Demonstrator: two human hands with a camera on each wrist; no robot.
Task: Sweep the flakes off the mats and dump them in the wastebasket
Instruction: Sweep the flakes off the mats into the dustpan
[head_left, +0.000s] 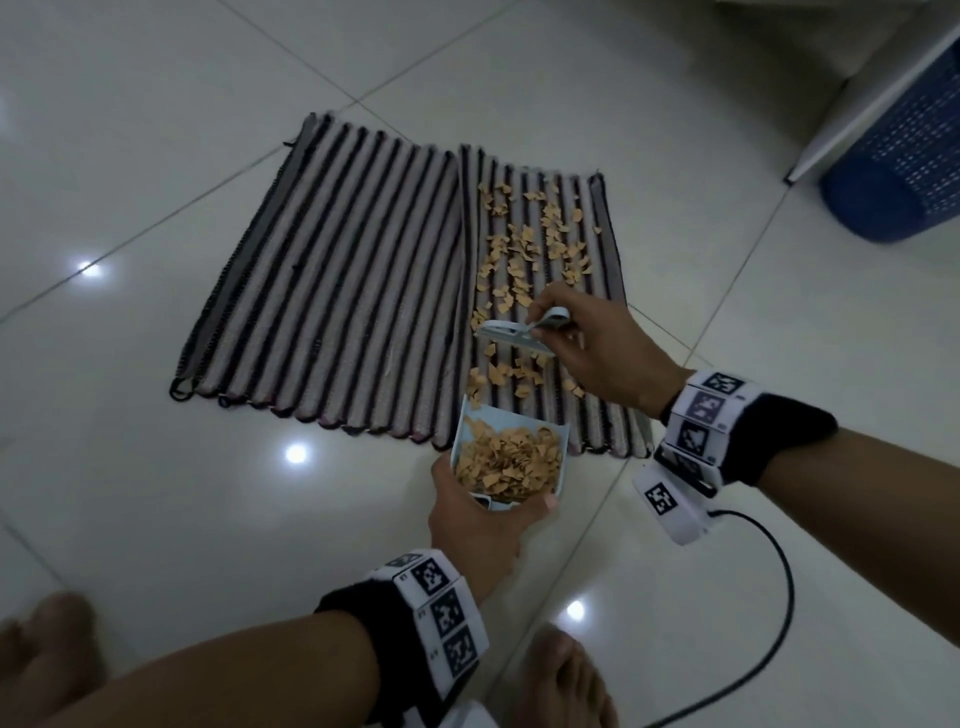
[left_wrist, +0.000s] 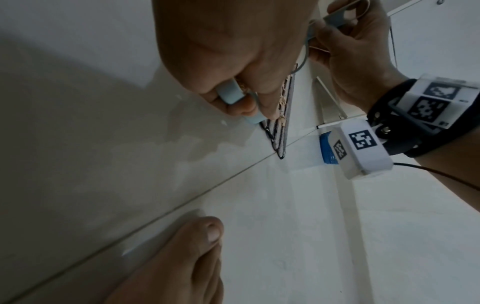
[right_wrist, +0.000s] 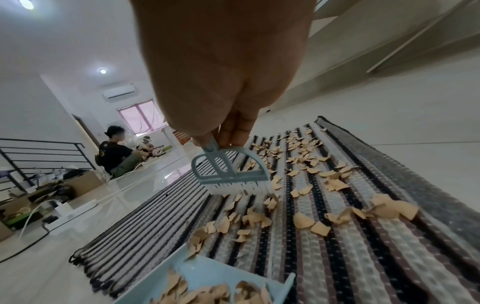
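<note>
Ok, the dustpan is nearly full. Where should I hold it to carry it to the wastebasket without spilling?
Hold the dustpan by its near, closed end, coming from your side, as the left hand does now. The open lip faces the mat, and the flakes are heaped inside, so probably tip the lip up before heading to the blue wastebasket.

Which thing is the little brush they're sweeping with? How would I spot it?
Find the two striped woven mats side by side on the white tile floor; tan flakes litter the right one. Above those flakes the right hand grips a small pale-blue plastic brush, unlike the pale-blue dustpan, which is flake-filled.
</note>
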